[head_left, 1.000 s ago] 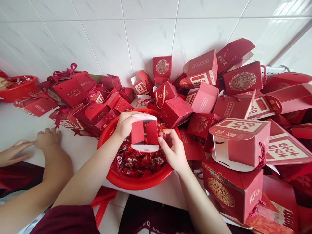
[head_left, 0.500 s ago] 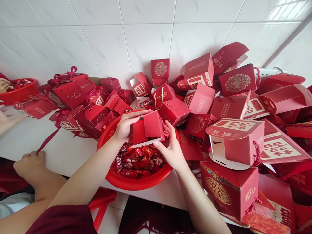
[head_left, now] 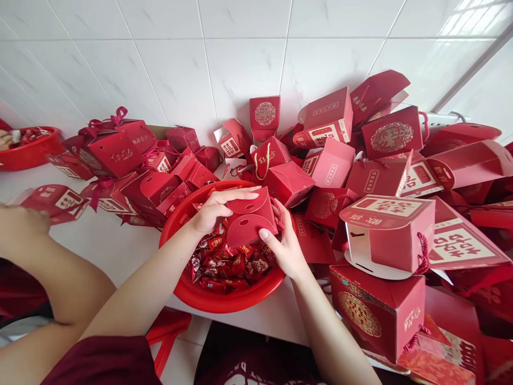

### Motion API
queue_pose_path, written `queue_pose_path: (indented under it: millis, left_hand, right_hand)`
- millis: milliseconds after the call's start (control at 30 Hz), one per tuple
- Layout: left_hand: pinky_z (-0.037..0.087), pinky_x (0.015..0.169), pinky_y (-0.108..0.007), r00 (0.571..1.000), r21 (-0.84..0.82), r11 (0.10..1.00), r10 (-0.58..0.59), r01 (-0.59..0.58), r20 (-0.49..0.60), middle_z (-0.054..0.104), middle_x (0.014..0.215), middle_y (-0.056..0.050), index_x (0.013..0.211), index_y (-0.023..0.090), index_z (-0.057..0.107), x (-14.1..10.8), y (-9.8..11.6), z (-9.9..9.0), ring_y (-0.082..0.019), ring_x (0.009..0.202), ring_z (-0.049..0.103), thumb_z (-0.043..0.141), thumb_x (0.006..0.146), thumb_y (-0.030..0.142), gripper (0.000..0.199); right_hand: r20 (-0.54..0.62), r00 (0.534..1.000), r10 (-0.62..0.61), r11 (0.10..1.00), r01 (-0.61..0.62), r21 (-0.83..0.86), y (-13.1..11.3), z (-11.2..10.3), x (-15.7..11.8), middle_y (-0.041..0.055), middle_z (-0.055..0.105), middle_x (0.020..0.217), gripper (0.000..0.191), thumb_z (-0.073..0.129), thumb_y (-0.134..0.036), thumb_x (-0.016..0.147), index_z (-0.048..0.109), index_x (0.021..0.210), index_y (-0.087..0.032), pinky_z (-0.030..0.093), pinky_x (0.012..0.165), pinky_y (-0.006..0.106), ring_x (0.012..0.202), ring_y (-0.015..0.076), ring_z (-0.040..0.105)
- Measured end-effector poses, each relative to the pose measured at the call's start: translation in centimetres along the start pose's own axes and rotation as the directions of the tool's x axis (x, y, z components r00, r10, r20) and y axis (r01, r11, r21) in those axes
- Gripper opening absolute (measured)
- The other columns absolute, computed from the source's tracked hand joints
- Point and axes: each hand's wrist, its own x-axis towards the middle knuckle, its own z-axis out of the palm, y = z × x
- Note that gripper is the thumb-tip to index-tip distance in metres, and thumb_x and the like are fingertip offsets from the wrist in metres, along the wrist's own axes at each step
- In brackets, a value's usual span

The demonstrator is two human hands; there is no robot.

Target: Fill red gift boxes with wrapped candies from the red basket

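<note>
Between my two hands a small red box (head_left: pixel 251 216) is held above a red plastic basket (head_left: pixel 228 305). Two rounded flaps with holes lie across its top. My left hand (head_left: pixel 214 212) grips its left side, fingers stretched over the upper flap. My right hand (head_left: pixel 282 246) holds the right side, thumb on the lower flap's edge, beside a twisted red cord handle (head_left: pixel 277 213). Red-wrapped candies (head_left: pixel 224 267) fill the basket underneath. The fingertips under the box are hidden.
Many red boxes (head_left: pixel 390 136) crowd the right side and back, against a tiled wall (head_left: pixel 244 69). More boxes (head_left: pixel 120 152) are piled at left. Another person's hand (head_left: pixel 24 227) is by a box (head_left: pixel 56 203) on the white table (head_left: pixel 108 240). A second basket (head_left: pixel 36 155) stands far left.
The box flaps in my hands have folded over the top, and the box has turned slightly. At left, the other person's hand has moved up and a box now sits beside it.
</note>
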Motion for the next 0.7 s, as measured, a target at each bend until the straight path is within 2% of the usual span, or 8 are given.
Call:
queue_pose_path:
  millis: [100, 200, 300, 367, 433, 567, 633, 700]
  left_hand:
    - [0.037, 0.122, -0.054, 1.0, 0.018, 1.0, 0.024, -0.024, 0.01, 0.064, 0.145, -0.003, 0.117, 0.026, 0.08, 0.1, -0.1, -0.1, -0.035, 0.141, 0.053, 0.056, 0.063, 0.02, 0.06]
    - [0.036, 0.121, -0.057, 0.999, 0.022, 0.998, 0.051, -0.051, -0.002, 0.066, 0.143, -0.005, 0.102, 0.022, 0.082, 0.2, 0.4, 0.1, -0.038, 0.138, 0.055, 0.056, 0.061, 0.022, 0.049]
    - [0.038, 0.117, -0.059, 0.997, 0.013, 0.997, 0.071, -0.071, -0.002, 0.066, 0.142, -0.009, 0.082, 0.019, 0.078, 0.2, 0.9, 0.4, -0.041, 0.135, 0.056, 0.055, 0.068, 0.03, 0.029]
    - [0.041, 0.114, -0.057, 0.997, 0.03, 0.997, 0.074, -0.074, -0.005, 0.066, 0.14, -0.011, 0.081, 0.019, 0.074, 0.2, 0.8, 0.4, -0.04, 0.131, 0.059, 0.058, 0.075, 0.033, 0.023]
    - [0.042, 0.114, -0.054, 0.996, 0.072, 0.994, 0.081, -0.079, -0.034, 0.065, 0.14, -0.011, 0.097, 0.02, 0.072, 0.2, 0.4, 0.2, -0.036, 0.13, 0.059, 0.065, 0.08, 0.032, 0.022]
    - [0.03, 0.125, -0.049, 0.988, 0.202, 0.978, 0.085, -0.058, -0.128, 0.053, 0.153, -0.011, 0.141, 0.025, 0.055, 0.2, -0.9, -0.2, -0.032, 0.147, 0.044, 0.075, 0.083, 0.037, 0.063]
    - [0.029, 0.126, -0.049, 0.991, 0.164, 0.986, -0.012, 0.034, -0.133, 0.044, 0.161, -0.011, 0.152, 0.028, 0.046, 0.2, -1.4, -0.3, -0.032, 0.153, 0.035, 0.071, 0.088, 0.046, 0.071]
    - [0.036, 0.122, -0.049, 0.987, 0.062, 0.988, -0.139, 0.144, -0.082, 0.04, 0.164, -0.01, 0.158, 0.032, 0.038, 0.0, -1.7, -0.3, -0.033, 0.152, 0.037, 0.066, 0.091, 0.052, 0.076]
  right_hand:
    - [0.022, 1.0, -0.013, 1.0, 0.013, -0.009, 0.0, -0.1, 0.0, 0.0107, 0.04, 0.163, 0.077, 0.072, -0.049, 0.092, 0.035, 0.155, -0.026, 0.031, 0.128, 0.049, 0.15, 0.0272, 0.041]
    - [0.025, 0.999, -0.021, 1.0, 0.021, -0.023, 0.0, -0.3, 0.0, 0.0094, 0.04, 0.163, 0.075, 0.069, -0.049, 0.093, 0.035, 0.155, -0.027, 0.03, 0.128, 0.049, 0.151, 0.0268, 0.039]
    - [0.012, 1.0, -0.019, 1.0, 0.02, -0.02, 0.1, -0.4, 0.0, 0.0093, 0.04, 0.164, 0.074, 0.069, -0.049, 0.093, 0.035, 0.155, -0.027, 0.03, 0.128, 0.05, 0.152, 0.027, 0.037]
    - [0.003, 1.0, -0.016, 0.999, 0.016, -0.03, 0.1, -0.4, 0.0, 0.0097, 0.038, 0.164, 0.075, 0.07, -0.05, 0.092, 0.035, 0.155, -0.026, 0.031, 0.127, 0.05, 0.152, 0.0278, 0.037]
    - [-0.012, 1.0, -0.023, 0.999, 0.022, -0.037, 0.1, -0.4, -0.1, 0.0103, 0.038, 0.164, 0.076, 0.07, -0.05, 0.091, 0.035, 0.154, -0.026, 0.033, 0.127, 0.05, 0.151, 0.0287, 0.039]
    - [-0.09, 0.992, -0.087, 0.996, 0.087, -0.003, 0.1, -0.4, -0.2, 0.0114, 0.039, 0.163, 0.074, 0.07, -0.049, 0.091, 0.036, 0.153, -0.026, 0.034, 0.126, 0.05, 0.15, 0.0292, 0.04]
    - [-0.116, 0.987, -0.111, 0.994, 0.112, -0.004, 0.0, -0.3, -0.2, 0.0113, 0.038, 0.164, 0.074, 0.072, -0.047, 0.09, 0.037, 0.152, -0.026, 0.033, 0.126, 0.05, 0.152, 0.0287, 0.038]
    - [-0.114, 0.985, -0.126, 0.992, 0.124, -0.024, 0.0, -0.3, -0.3, 0.0111, 0.037, 0.164, 0.076, 0.074, -0.046, 0.09, 0.037, 0.153, -0.027, 0.032, 0.127, 0.05, 0.152, 0.0283, 0.037]
